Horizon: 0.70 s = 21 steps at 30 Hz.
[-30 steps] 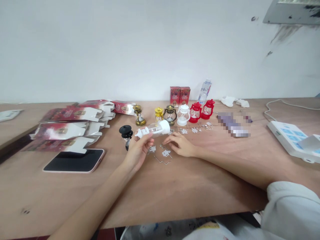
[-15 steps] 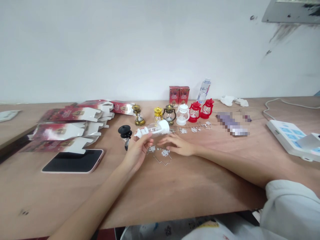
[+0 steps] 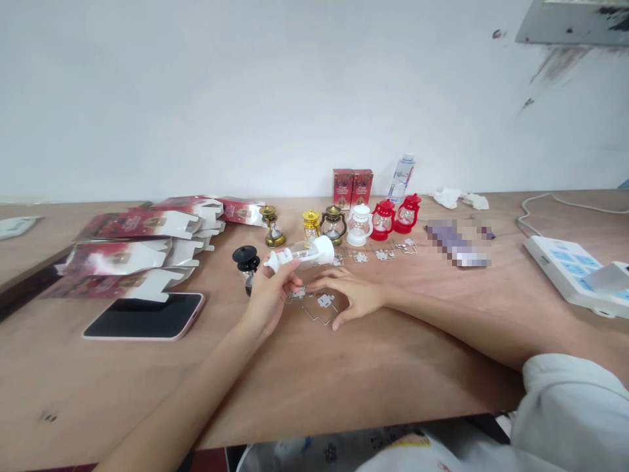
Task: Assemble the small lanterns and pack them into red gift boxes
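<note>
Table (image 3: 383, 373): brown, wood-like top with faint grain and a small cluster of dark marks at the near left; its far side meets a pale wall (image 3: 221, 98). Wall shows dark spots and a brownish stain under a grey panel (image 3: 574, 25), upper right.

Left hand (image 3: 268, 298): closed around the narrow end of a white lantern (image 3: 305, 254), clear in its middle, held tilted nearly level above the table, wide base toward the right.

Right hand (image 3: 356, 295): empty, partly open, thumb and fingers spread around a small flat white piece (image 3: 325, 300) and bent wire (image 3: 317, 319) on the table. Whether the fingertips touch them: cannot tell.

Behind the hands: a row of upright lanterns, among them a white one (image 3: 360, 226) and two red ones (image 3: 382, 221); two red boxes (image 3: 352, 189) and a clear bottle (image 3: 401, 178) stand near the wall. Left: flattened cartons (image 3: 132, 257), overlapping; dark-screened phone (image 3: 145, 316) just beside them. Right: white power strip (image 3: 574, 272) with cable.
</note>
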Motion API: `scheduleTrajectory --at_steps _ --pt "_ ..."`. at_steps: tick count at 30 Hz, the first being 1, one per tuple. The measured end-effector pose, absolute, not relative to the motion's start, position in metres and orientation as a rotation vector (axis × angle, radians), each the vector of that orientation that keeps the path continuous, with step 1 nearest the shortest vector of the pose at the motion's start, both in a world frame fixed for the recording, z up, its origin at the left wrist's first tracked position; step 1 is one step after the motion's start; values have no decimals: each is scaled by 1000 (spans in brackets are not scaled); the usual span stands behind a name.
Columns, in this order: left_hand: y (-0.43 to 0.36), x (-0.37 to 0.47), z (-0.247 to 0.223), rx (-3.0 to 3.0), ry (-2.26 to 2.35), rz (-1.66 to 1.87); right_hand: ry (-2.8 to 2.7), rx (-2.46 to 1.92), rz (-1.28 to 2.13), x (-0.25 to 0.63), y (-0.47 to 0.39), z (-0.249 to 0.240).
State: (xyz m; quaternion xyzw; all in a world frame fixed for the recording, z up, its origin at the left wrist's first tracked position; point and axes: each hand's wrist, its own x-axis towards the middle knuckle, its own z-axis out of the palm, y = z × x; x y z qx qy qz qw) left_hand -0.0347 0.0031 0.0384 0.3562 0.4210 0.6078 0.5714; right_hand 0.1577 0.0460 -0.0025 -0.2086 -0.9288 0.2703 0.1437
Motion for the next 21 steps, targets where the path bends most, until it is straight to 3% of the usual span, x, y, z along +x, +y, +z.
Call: scheduleTrajectory --at_steps 7,21 --pt "3 -34 36 1059 1190 1425 -2600 -679 790 156 39 -1" --pt "2 -40 33 2097 1676 1332 -2383 -941 658 163 10 -10"
